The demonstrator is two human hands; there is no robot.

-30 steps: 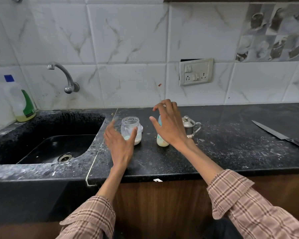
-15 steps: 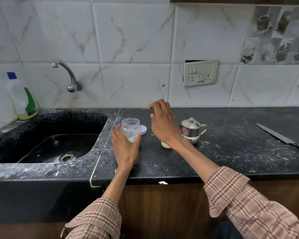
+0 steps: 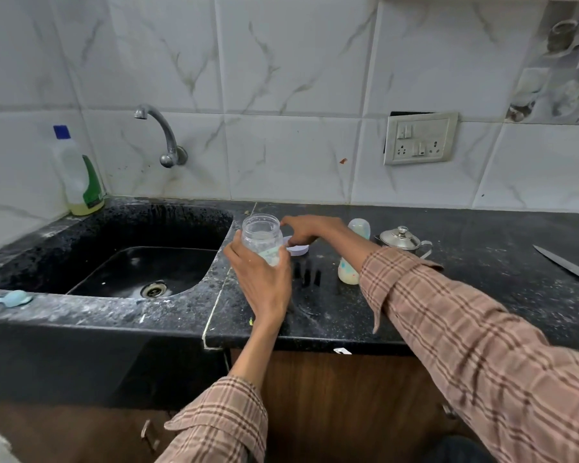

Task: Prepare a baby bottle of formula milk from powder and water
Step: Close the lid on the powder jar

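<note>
A clear glass jar (image 3: 260,238), open at the top and holding a little pale powder at its bottom, is being gripped from below and behind by the left hand (image 3: 261,279), whose fingers are wrapped around its lower half. It is being held upright just above the black table (image 3: 465,289), near the sink's (image 3: 121,259) 3 o'clock edge. At the jar's 3 o'clock the right hand (image 3: 310,230) is being laid, fingers curled, over a white lid (image 3: 297,249) resting on the table; whether the lid is actually being pinched or only touched cannot be told, since the fingertips are hidden. The baby bottle (image 3: 351,259) is being left standing upright at the lid's 3 o'clock, partly covered by the right forearm, with a shallow layer of cream-coloured contents at its base and its cap on. A small steel pot with a lid (image 3: 403,240) is being kept at the bottle's 2 o'clock. A knife (image 3: 565,265) is lying far off at 3 o'clock, and a pale blue scoop (image 3: 12,298) is resting on the sink's front ledge at 9 o'clock.
</note>
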